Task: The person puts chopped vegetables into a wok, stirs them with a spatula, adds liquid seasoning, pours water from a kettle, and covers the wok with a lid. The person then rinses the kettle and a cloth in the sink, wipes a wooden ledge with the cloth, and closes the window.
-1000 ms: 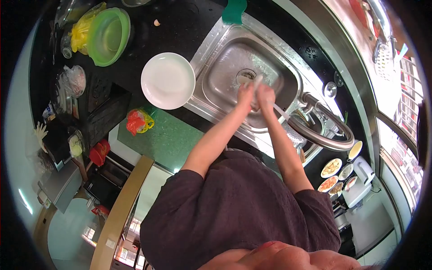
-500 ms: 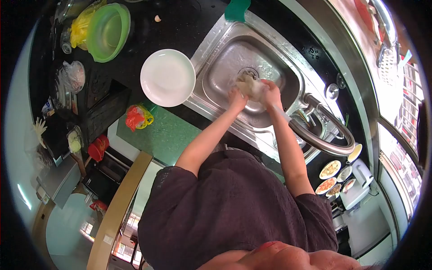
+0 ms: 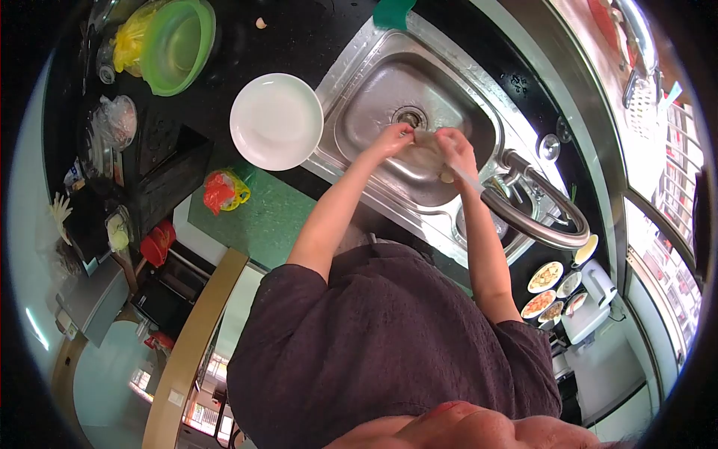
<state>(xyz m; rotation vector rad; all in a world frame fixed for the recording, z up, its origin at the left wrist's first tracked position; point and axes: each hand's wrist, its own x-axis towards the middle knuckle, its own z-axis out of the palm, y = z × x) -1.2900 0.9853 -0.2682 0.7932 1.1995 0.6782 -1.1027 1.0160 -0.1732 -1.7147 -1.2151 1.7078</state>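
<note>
Over the metal sink [image 3: 374, 123], my left hand [image 3: 396, 138] and my right hand [image 3: 456, 150] pinch the two sides of a pale, thin, translucent piece [image 3: 422, 153] stretched between them. What it is, I cannot make out. Water runs from the curved faucet [image 3: 535, 228] past my right hand. Below the piece lies the sink drain [image 3: 409, 118]. A white plate [image 3: 277, 121] rests on the black counter at the left of the sink.
A green bowl [image 3: 178, 49] and a yellow bag [image 3: 133, 41] stand at the upper left. A red and yellow bag [image 3: 224, 191] lies on the green surface [image 3: 262, 221]. Several dishes of food, one with orange pieces [image 3: 538, 304], stand at the right. A green cloth [image 3: 393, 13] hangs at the sink's far edge.
My hands have moved apart, and the pale piece, bunched between them before, is now spread out flatter. My left hand has risen slightly toward the drain. The view has shifted a little.
</note>
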